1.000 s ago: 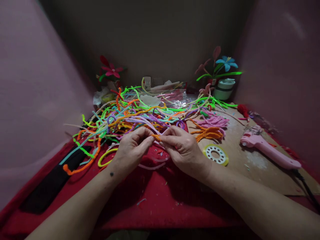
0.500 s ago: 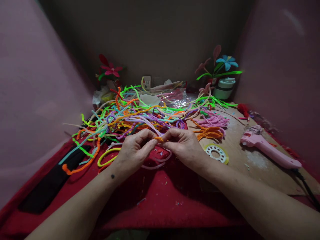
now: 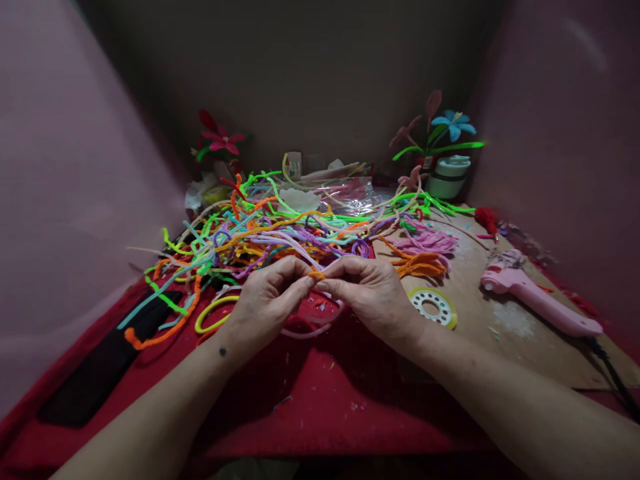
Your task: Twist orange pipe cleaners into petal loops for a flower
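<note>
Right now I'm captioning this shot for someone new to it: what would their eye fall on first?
The bright tangle of pipe cleaners sprawls across the middle of the table, behind the hands. In front of it, the left hand and right hand pinch a small orange piece between their fingertips above the red cloth. To the right, a pink glue gun lies on a brown board.

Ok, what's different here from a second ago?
Very little. The left hand and right hand have edged slightly rightward, still pinching the small orange pipe cleaner piece between their fingertips; the pale pink loop under them has swung a little to the right. Nothing was picked up or let go. The pipe cleaner pile, pink glue gun and white ring lie as before.
</note>
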`<state>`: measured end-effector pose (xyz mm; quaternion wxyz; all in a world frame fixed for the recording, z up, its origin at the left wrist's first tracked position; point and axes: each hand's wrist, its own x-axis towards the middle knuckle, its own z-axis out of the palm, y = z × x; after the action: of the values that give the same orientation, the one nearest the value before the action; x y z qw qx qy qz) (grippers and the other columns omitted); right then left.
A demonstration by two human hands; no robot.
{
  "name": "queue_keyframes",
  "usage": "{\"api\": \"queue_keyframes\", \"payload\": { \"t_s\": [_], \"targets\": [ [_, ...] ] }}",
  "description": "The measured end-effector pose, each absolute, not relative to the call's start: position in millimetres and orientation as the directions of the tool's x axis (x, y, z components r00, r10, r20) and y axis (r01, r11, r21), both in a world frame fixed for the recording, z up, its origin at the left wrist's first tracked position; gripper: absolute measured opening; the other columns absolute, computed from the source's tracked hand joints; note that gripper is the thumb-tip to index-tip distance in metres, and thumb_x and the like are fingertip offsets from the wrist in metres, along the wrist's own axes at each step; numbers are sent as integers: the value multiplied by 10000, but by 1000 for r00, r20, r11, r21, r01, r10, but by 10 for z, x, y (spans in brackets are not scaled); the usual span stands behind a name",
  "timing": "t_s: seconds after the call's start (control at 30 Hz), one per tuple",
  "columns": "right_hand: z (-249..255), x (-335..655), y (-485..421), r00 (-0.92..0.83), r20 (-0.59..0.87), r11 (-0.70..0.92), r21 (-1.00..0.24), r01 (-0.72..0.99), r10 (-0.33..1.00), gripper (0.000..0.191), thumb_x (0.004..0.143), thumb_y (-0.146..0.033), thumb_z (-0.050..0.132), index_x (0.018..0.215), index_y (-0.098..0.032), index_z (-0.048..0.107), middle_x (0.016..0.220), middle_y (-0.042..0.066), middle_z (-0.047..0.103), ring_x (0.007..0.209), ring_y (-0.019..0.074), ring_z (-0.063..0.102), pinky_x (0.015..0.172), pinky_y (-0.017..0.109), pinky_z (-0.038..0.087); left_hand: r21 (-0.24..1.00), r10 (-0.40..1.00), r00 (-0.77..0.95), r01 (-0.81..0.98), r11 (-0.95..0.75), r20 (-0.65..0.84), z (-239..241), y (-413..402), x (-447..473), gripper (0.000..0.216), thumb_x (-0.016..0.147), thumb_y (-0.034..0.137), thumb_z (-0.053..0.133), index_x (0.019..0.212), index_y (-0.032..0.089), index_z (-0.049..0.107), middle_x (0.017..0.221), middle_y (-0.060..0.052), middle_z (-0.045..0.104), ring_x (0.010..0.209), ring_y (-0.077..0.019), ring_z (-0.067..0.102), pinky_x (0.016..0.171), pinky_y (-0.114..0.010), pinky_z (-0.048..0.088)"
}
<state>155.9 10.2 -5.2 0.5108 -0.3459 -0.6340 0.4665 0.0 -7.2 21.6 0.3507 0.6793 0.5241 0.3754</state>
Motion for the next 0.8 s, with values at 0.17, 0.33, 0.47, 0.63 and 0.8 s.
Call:
{"api": "queue_keyframes", "payload": {
  "t_s": [0.17, 0.33, 0.47, 0.63, 0.8],
  "targets": [
    [-64, 1551, 102, -235, 325, 323, -945, -49, 916, 35, 693, -195, 684, 684, -162, 684, 662, 6, 664, 632, 120, 573, 613, 254, 464, 878, 974, 181, 433, -206, 140, 213, -74, -4, 158, 775, 299, 544, 737, 149, 576, 572, 40, 460, 487, -70, 371, 447, -178, 296],
    [-52, 1564, 102, -239, 301, 287, -953, -93, 923, 105, 724, -258, 663, 694, -158, 676, 638, -5, 635, 588, 99, 547, 565, 227, 444, 883, 974, 177, 422, -204, 140, 215, -76, -4, 151, 778, 287, 540, 725, 147, 562, 562, 43, 449, 486, -68, 365, 445, -177, 296],
    [-28, 1572, 99, -247, 302, 304, -952, -32, 921, 128, 752, -241, 633, 671, -145, 656, 593, -16, 589, 558, 84, 505, 534, 214, 411, 876, 974, 178, 435, -207, 142, 207, -75, 0, 141, 778, 275, 549, 726, 145, 561, 567, 45, 452, 475, -61, 348, 428, -177, 279],
    [-46, 1551, 123, -231, 283, 262, -958, -119, 931, 89, 699, -210, 669, 699, -153, 600, 616, -28, 573, 552, 79, 500, 509, 210, 412, 872, 975, 176, 446, -199, 133, 211, -78, -1, 150, 785, 283, 550, 729, 143, 558, 561, 48, 442, 482, -65, 351, 432, -180, 279],
    [-34, 1550, 158, -286, 111, 51, -976, -210, 952, 169, 675, -200, 671, 832, -143, 644, 629, -23, 612, 538, 79, 521, 525, 222, 429, 858, 973, 177, 466, -214, 147, 208, -68, 2, 157, 786, 279, 547, 722, 136, 555, 586, 39, 450, 498, -66, 355, 439, -182, 283]
  ]
}}
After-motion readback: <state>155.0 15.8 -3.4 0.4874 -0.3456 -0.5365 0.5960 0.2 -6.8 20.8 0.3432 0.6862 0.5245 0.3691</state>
